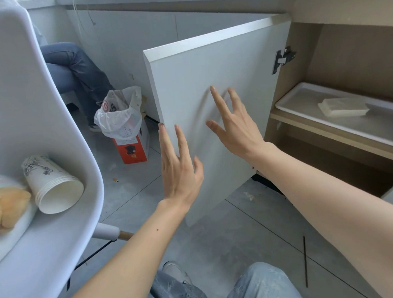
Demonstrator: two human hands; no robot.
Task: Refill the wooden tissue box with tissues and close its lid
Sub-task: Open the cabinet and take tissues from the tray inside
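Left hand: the left hand (180,171) is spread flat with fingers apart and nothing in its grasp; it sits at the free edge of the cabinet door (208,77), fingertips at or just beside that edge.
Right hand: the right hand (233,124) is also opened wide and empty, at 2 o'clock from the left hand, fingers fanned in front of the door's face; whether it touches the panel I cannot tell.
Cabinet door: white, swung open toward the camera, hinged on its right side.
Tissues: a pale stack of tissues (342,106) lies in a white tray (305,114) on the cabinet shelf, at 3 o'clock from the right hand and well apart from it.
Chair: a white chair (21,92) at 9 o'clock holds nested paper cups (52,183) lying on their side.
Floor: a bag-lined bin (123,124) stands at 11 o'clock from the left hand.
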